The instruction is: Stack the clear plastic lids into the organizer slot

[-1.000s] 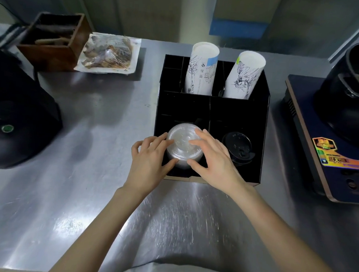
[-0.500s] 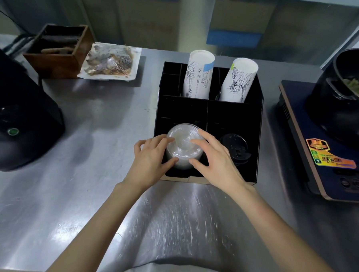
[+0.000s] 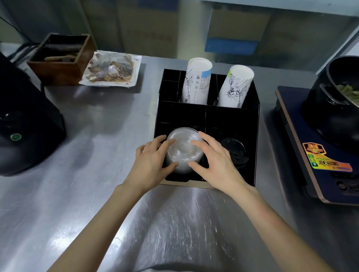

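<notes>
A stack of clear plastic lids (image 3: pixel 183 145) sits in the front left slot of the black organizer (image 3: pixel 252 127) on the steel counter. My left hand (image 3: pixel 152 161) grips the stack's left side, thumb at its front. My right hand (image 3: pixel 214 164) holds its right side, fingers over the top rim. Both hands hide the lower part of the stack. The front right slot holds black lids (image 3: pixel 234 151).
Two sleeves of white paper cups (image 3: pixel 197 80) lean in the organizer's back slots. A black appliance (image 3: pixel 19 127) stands at left, a wooden box (image 3: pixel 62 59) and a wrapped food tray (image 3: pixel 112 70) at back left, an induction cooker (image 3: pixel 322 164) with a black pot (image 3: pixel 342 102) at right.
The hands stay on the lid stack in the same slot; my head view has tilted slightly, shifting the scene lower in the frame.
</notes>
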A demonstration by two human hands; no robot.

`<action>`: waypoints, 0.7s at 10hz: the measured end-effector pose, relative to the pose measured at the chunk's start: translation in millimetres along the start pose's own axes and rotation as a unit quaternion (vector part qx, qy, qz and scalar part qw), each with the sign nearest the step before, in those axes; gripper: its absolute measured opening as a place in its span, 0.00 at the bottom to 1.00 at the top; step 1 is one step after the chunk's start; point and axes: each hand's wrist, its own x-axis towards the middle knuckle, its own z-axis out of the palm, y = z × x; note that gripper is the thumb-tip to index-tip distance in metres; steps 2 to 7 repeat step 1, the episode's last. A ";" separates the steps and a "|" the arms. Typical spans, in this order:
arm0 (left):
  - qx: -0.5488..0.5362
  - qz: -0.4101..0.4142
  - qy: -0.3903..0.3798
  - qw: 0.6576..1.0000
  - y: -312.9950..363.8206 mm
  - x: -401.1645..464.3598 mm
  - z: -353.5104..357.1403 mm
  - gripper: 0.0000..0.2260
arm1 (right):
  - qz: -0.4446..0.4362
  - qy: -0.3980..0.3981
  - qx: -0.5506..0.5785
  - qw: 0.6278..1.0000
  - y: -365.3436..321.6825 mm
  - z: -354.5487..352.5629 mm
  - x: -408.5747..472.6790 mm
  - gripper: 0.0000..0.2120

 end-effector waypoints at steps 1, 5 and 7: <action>-0.009 -0.005 0.001 1.000 0.5 2.0 -3.8 0.25 | 0.014 -0.003 -0.012 1.000 0.0 -5.0 1.4 0.26; -0.009 -0.005 0.001 1.000 0.5 2.0 -3.8 0.25 | 0.014 -0.003 -0.012 1.000 0.0 -5.0 1.4 0.26; -0.009 -0.005 0.001 1.000 0.5 2.0 -3.8 0.25 | 0.014 -0.003 -0.012 1.000 0.0 -5.0 1.4 0.26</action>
